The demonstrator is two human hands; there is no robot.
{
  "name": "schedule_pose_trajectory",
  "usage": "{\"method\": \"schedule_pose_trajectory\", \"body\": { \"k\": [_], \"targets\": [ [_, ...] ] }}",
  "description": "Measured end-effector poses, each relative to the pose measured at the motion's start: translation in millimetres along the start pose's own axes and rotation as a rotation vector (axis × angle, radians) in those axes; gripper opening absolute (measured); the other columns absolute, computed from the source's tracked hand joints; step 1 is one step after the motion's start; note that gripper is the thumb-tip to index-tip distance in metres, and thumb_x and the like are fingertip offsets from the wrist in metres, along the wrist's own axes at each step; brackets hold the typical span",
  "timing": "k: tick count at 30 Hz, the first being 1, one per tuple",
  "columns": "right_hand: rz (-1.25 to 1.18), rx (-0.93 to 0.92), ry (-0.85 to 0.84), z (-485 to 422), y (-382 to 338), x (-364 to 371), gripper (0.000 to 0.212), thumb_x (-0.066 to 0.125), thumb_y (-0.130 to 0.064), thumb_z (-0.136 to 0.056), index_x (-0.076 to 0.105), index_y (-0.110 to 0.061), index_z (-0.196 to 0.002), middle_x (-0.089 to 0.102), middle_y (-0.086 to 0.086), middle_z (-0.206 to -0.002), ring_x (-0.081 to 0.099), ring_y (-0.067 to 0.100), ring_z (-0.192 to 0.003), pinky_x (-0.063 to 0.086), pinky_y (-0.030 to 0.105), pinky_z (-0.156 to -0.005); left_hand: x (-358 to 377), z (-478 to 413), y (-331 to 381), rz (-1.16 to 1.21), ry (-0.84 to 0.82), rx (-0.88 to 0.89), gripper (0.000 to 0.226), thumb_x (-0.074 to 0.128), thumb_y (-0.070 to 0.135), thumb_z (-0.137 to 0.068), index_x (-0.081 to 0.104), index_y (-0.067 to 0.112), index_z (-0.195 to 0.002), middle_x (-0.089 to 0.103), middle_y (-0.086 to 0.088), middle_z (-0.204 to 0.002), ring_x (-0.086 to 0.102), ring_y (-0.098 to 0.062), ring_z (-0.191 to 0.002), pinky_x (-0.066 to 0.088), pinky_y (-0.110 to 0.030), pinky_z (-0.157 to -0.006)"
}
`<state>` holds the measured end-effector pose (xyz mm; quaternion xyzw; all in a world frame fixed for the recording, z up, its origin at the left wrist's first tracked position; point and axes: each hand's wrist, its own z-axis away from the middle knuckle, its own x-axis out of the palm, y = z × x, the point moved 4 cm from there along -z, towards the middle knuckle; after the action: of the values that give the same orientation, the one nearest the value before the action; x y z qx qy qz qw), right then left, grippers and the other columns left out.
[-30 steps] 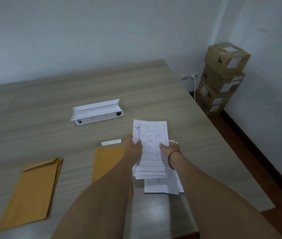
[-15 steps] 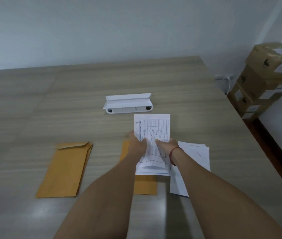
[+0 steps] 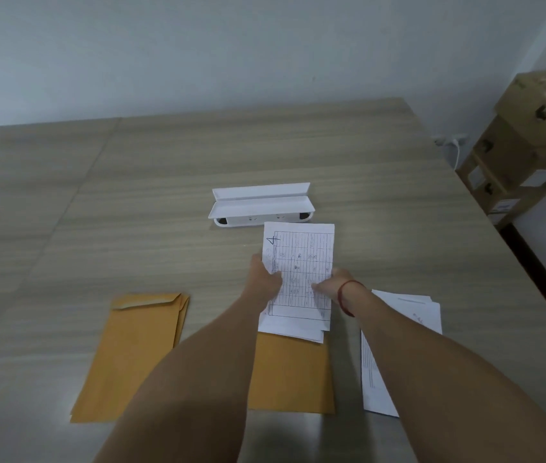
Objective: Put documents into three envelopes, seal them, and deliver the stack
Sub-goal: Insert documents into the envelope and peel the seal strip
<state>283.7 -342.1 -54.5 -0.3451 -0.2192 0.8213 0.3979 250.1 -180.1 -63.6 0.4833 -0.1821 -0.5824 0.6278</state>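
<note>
A small stack of white documents (image 3: 301,262) with a printed table and a handwritten 4 on top is held above the table. My left hand (image 3: 263,279) grips its left edge and my right hand (image 3: 330,285), with a red band at the wrist, grips its right edge. Beneath the sheets lies a brown envelope (image 3: 293,372), partly hidden by my left arm. Another brown envelope pile (image 3: 134,352) with its flap at the far end lies to the left. More white papers (image 3: 408,315) rest on the table at the right, partly under my right arm.
A white open box-like holder (image 3: 261,203) sits on the wooden table (image 3: 164,195) just beyond the documents. Stacked cardboard boxes (image 3: 528,145) stand on the floor past the table's right edge, near a wall socket (image 3: 448,140).
Both hands carried the document stack leftward off the loose papers and over the middle envelope. The view also swung left, bringing the boxes to the frame's right edge.
</note>
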Motion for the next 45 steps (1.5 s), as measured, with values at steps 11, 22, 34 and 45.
{"method": "schedule_pose_trajectory", "body": {
  "k": [11,22,34,45],
  "targets": [
    [-0.325,-0.092,0.469,-32,-10,-36,0.035,0.045,0.002,-0.094,0.049,-0.004,-0.129,0.056,0.013,-0.132,0.056,0.029,-0.118,0.044,0.029,-0.089,0,-24,-15,-0.482,-0.004,0.127,0.029,0.06,0.007,-0.08,0.058,0.016,-0.107,0.058,-0.009,-0.115,0.055,-0.027,-0.108,0.048,-0.041,-0.094],
    [-0.541,-0.079,0.524,-46,-9,-30,0.032,0.049,0.001,-0.093,0.052,-0.008,-0.123,0.061,0.009,-0.126,0.061,0.027,-0.112,0.05,0.032,-0.091,20,-14,-29,-0.935,-0.23,0.232,0.074,0.086,0.038,-0.061,0.052,0.025,-0.125,0.042,-0.002,-0.131,0.038,-0.021,-0.126,0.035,-0.036,-0.107],
    [-0.497,-0.109,0.395,-62,-21,-14,0.034,0.05,-0.001,-0.094,0.051,-0.007,-0.127,0.059,0.009,-0.129,0.058,0.026,-0.118,0.046,0.029,-0.087,25,-26,-22,-0.941,-0.251,0.226,0.067,0.09,0.034,-0.055,0.052,0.022,-0.108,0.054,0.001,-0.112,0.044,-0.02,-0.113,0.032,-0.03,-0.09],
    [-0.502,-0.099,0.381,-69,-18,-4,0.033,0.052,-0.001,-0.093,0.052,-0.007,-0.125,0.06,0.009,-0.128,0.059,0.026,-0.117,0.05,0.034,-0.093,29,-32,-22,-1.04,-0.298,0.208,0.062,0.089,0.039,-0.056,0.059,0.024,-0.108,0.05,-0.003,-0.117,0.041,-0.023,-0.116,0.034,-0.035,-0.101]
  ]
}}
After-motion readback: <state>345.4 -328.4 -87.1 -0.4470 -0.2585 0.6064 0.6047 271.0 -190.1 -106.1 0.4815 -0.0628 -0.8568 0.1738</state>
